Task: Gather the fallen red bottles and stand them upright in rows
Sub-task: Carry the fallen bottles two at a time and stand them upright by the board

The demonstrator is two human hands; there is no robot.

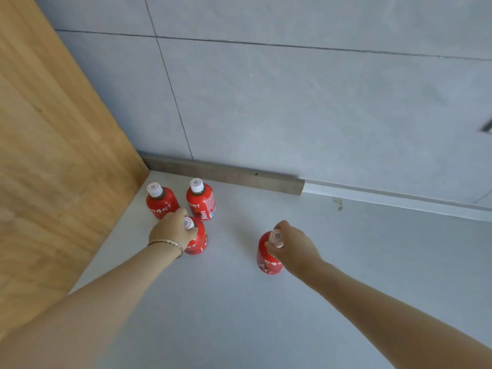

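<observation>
Several red bottles with white caps stand upright on the pale floor near a corner. Two of them, the back-left bottle (162,203) and the back-right bottle (201,200), stand side by side close to the skirting. In front of them my left hand (173,228) grips the neck of a third bottle (197,242). Further right, apart from the group, my right hand (291,245) grips the neck and cap of a fourth bottle (268,258), which also stands upright on the floor.
A wooden panel (61,161) rises along the left side and meets the grey tiled wall (292,107) at the corner. A skirting strip (226,177) runs along the wall's foot. Pale floor (266,315) spreads to the front and right.
</observation>
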